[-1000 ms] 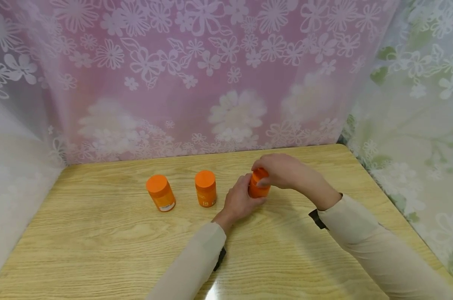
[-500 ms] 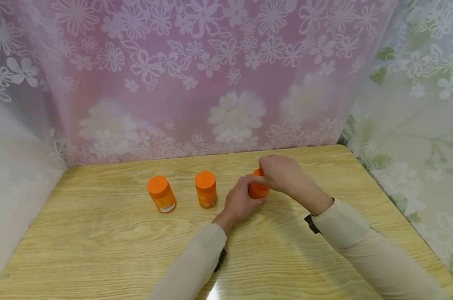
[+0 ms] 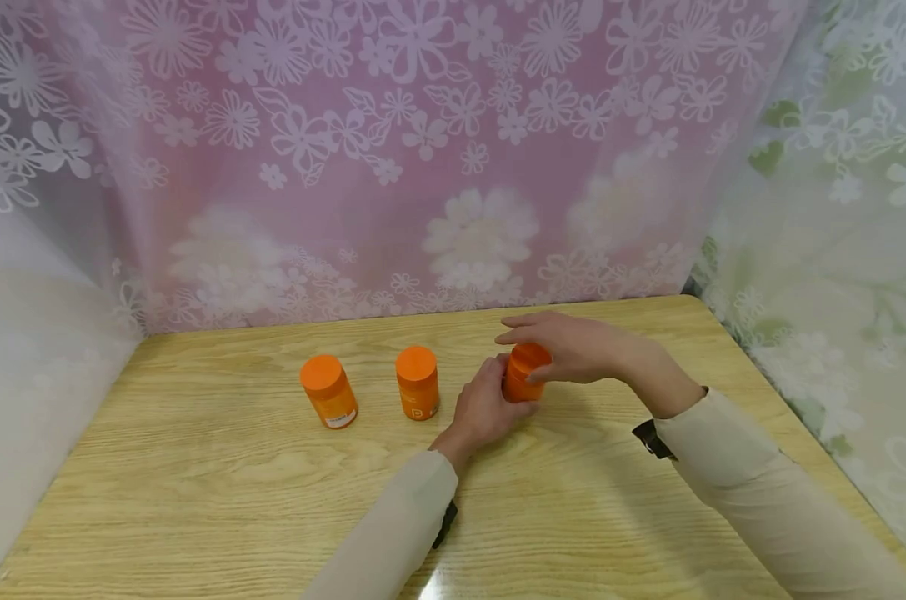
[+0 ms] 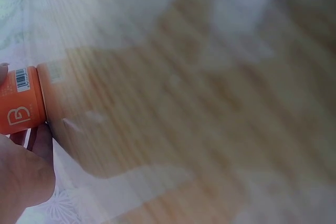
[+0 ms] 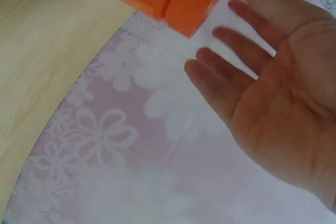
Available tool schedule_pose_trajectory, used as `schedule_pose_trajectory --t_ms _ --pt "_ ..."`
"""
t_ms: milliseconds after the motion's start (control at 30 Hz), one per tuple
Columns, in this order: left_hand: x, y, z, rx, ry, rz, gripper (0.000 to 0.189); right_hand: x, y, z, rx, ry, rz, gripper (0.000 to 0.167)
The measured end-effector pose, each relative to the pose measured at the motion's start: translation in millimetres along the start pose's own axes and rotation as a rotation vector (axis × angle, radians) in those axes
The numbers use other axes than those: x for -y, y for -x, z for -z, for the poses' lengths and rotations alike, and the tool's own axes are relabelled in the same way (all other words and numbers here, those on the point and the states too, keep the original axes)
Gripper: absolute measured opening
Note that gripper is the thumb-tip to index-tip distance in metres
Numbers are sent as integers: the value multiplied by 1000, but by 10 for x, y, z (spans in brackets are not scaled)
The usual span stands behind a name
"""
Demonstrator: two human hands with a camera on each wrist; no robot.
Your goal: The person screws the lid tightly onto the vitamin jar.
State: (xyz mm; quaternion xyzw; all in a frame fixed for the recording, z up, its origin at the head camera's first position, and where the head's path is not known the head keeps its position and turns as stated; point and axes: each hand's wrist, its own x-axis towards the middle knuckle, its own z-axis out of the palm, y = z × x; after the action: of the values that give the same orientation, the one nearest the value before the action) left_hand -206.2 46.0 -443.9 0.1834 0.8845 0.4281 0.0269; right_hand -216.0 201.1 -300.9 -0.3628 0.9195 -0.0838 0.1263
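In the head view my left hand [image 3: 486, 407] grips the body of an orange jar [image 3: 521, 389] that stands on the table. Its round orange lid [image 3: 529, 357] is on top. My right hand [image 3: 589, 348] is at the lid, with fingers stretched out above and behind it. The right wrist view shows that hand's fingers [image 5: 236, 51] spread, apart from the lid's rim, with the thumb side close to it. A barcode and a B-like mark show on the jar [image 4: 21, 100] in the left wrist view.
Two more lidded orange jars stand to the left: a middle jar [image 3: 417, 385] and a farther-left jar [image 3: 330, 393]. The wooden table [image 3: 220, 492] ends at a pink flowered curtain [image 3: 362, 208]. A pale flowered curtain [image 3: 835, 275] hangs at the right.
My right hand first curled and turned over the lid, then opened and drew back rightward, so the lid shows more. My left hand keeps its grip. The view has shifted slightly.
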Motion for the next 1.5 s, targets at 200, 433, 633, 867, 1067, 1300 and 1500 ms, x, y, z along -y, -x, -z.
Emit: schedule_pose_trajectory --t_ms 200,433,633,867,1067,1300,1500 --pt "-13 1 -2 4 3 17 64 -74 8 2 31 -131 57 38" --pt "-8 11 0 -2 7 10 63 -13 -18 -61 -35 -44 -45 41" --pt "3 10 3 -1 9 1 61 78 -33 -99 -73 55 -129 40" --pt "-2 8 0 -2 11 6 58 188 -68 -181 -185 86 -284 32" --pt "-13 15 -4 -6 29 22 52 227 -89 -283 -266 75 -454 48" --pt "-15 11 -17 8 0 16 62 92 10 -332 -254 76 -442 61" --pt "4 7 -17 -1 -10 0 62 -68 91 -178 -161 -93 -51 50"
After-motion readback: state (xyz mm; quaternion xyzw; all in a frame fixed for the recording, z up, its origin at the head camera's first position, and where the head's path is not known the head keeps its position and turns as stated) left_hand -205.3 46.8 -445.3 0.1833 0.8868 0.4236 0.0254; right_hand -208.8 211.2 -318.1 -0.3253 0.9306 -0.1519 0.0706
